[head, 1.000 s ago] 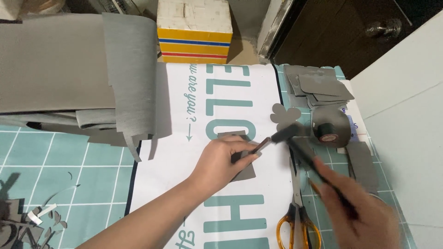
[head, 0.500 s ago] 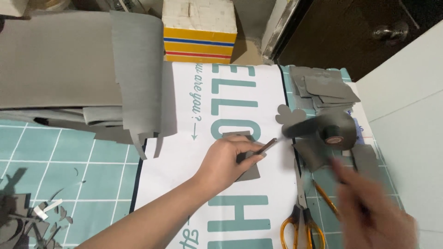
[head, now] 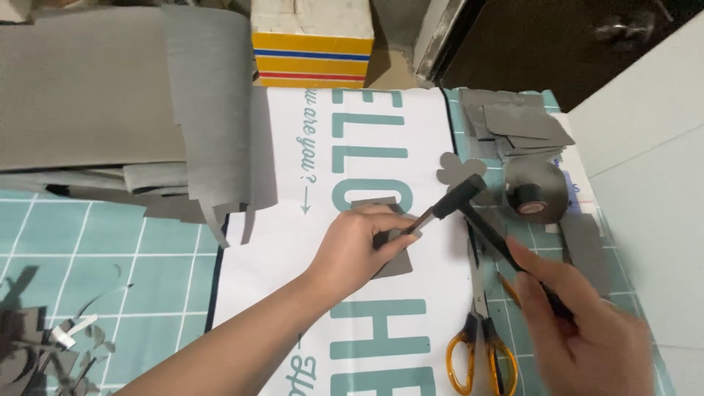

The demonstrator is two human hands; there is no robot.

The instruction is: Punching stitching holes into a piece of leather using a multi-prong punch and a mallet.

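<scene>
The right hand [head: 587, 330] is clenched round the handle of a small black hammer [head: 460, 196]. Half a second ago the head hung blurred over the tape roll [head: 529, 196]; now it sits against the punch [head: 419, 220], so a blow looks just landed. The left hand [head: 359, 246] pinches that punch, tip on the grey piece [head: 392, 264] lying on the white sheet [head: 293, 242]. Scissors [head: 480, 345] lie right of the piece.

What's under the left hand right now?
Under the left hand lies a small grey sheet piece on the white printed sheet; its fingers pinch a thin metal punch. The hand covers most of the piece, so its full shape is hidden.
</scene>
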